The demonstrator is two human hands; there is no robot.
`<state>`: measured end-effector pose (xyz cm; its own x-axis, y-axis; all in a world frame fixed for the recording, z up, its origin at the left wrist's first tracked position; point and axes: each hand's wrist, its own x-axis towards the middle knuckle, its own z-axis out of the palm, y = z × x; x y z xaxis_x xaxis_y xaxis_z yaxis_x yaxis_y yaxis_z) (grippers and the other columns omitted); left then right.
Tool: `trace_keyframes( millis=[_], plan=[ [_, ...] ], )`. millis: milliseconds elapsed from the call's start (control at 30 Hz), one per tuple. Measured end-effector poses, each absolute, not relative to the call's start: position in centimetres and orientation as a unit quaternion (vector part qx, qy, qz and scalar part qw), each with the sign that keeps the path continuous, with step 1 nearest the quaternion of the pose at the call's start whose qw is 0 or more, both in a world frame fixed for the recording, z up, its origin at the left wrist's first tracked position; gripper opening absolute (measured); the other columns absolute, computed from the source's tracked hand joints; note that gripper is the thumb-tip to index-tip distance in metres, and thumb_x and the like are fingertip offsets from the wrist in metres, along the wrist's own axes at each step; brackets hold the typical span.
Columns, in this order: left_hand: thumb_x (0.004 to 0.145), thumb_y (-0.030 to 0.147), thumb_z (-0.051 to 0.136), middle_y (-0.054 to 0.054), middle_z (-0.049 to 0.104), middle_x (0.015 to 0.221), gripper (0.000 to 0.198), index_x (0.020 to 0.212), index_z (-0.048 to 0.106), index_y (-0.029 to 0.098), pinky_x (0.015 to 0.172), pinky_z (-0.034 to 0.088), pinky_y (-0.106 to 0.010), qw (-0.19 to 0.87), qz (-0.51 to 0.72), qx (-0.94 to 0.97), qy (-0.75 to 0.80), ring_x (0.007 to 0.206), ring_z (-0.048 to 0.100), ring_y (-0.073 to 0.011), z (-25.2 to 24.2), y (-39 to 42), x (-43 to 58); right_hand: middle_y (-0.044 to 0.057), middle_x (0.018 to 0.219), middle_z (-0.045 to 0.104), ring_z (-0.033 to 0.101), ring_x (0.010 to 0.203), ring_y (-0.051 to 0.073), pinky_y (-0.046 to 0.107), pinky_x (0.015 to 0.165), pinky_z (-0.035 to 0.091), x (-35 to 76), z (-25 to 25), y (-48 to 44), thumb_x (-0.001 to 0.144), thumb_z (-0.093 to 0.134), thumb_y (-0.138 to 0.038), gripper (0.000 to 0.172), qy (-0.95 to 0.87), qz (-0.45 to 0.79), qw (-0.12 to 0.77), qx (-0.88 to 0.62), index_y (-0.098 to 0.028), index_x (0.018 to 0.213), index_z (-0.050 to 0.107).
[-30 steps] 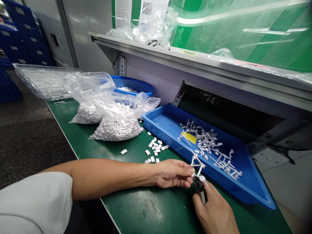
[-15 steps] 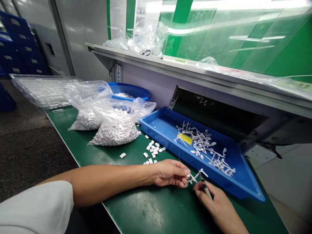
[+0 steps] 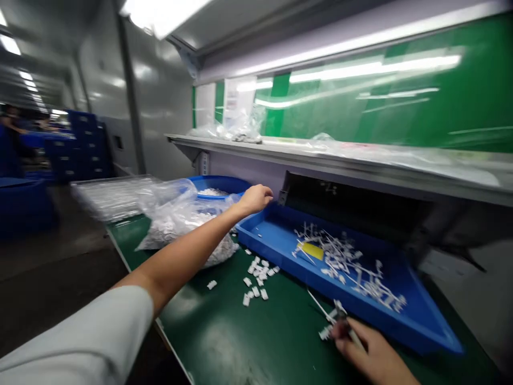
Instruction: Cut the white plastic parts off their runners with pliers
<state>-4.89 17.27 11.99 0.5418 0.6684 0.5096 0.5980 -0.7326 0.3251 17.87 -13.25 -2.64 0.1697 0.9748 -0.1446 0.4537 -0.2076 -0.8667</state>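
Note:
My left hand (image 3: 256,199) is stretched out above the back left end of the blue tray (image 3: 272,258), next to the round blue basket (image 3: 240,185). Its fingers are curled together, and what they hold, if anything, is hidden. Low at the front right, my right hand (image 3: 366,345) is closed around pale-handled nippers (image 3: 356,338). A white plastic sprue (image 3: 324,309) with small parts sits at the fingertips of that hand, blurred by motion. Several small white plastic pieces (image 3: 260,271) lie loose on the green table (image 3: 224,331).
Many white sprues (image 3: 340,254) and a yellow piece (image 3: 311,250) lie in the tray. Clear bags (image 3: 172,222) of white parts stand at the left, beside a clear plastic tray (image 3: 116,195). A shelf (image 3: 288,148) overhangs the back.
My left hand has let go of the sprue and moved back and left to the basket. My right hand keeps the nippers and sprue, slightly lower. The view has tilted up.

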Motion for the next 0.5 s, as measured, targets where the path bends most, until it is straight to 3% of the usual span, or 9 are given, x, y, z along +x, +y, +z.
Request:
trace_keyframes(
  millis=[100, 200, 333, 500],
  plan=[
    [0.088, 0.025, 0.056, -0.003, 0.070, 0.098, 0.022, 0.104, 0.071, 0.020, 0.080, 0.045, -0.021, 0.112, 0.240, 0.942, 0.205, 0.089, 0.064, -0.0164, 8.7, 12.8, -1.3, -0.003, 0.067, 0.044, 0.038, 0.059, 0.012, 0.024, 0.056, 0.032, 19.3, -1.1, -14.5, 0.083, 0.062, -0.040, 0.023, -0.461, 0.447, 0.516, -0.566, -0.022, 0.096, 0.060],
    [0.089, 0.024, 0.056, -0.003, 0.071, 0.090, 0.019, 0.098, 0.072, 0.022, 0.069, 0.043, -0.021, 0.091, 0.156, 0.983, 0.017, 0.079, 0.064, -0.0151, 5.9, 7.6, 2.4, -0.006, 0.062, 0.031, 0.025, 0.055, 0.010, 0.024, 0.051, 0.026, 21.2, -1.0, -15.2, 0.086, 0.060, -0.032, 0.015, -0.399, 0.442, 0.645, -0.480, -0.021, 0.096, 0.058],
    [0.085, 0.019, 0.058, -0.005, 0.066, 0.069, 0.015, 0.095, 0.069, 0.022, 0.052, 0.036, -0.024, -0.057, 0.080, 0.994, -0.043, 0.060, 0.059, -0.0180, 4.0, 2.8, 7.0, -0.006, 0.062, 0.029, 0.023, 0.054, 0.010, 0.025, 0.049, 0.023, 22.6, -1.8, -15.2, 0.087, 0.059, -0.026, 0.009, -0.375, 0.414, 0.672, -0.486, -0.020, 0.094, 0.058],
    [0.082, 0.008, 0.055, -0.008, 0.064, 0.066, 0.016, 0.084, 0.068, 0.017, 0.050, 0.036, -0.025, -0.151, -0.031, 0.985, -0.081, 0.056, 0.058, -0.0186, 3.3, 1.3, 9.4, -0.006, 0.062, 0.030, 0.025, 0.054, 0.010, 0.024, 0.049, 0.022, 23.1, -2.5, -14.7, 0.085, 0.060, -0.025, 0.011, -0.368, 0.422, 0.660, -0.501, -0.019, 0.094, 0.058]
  ],
)
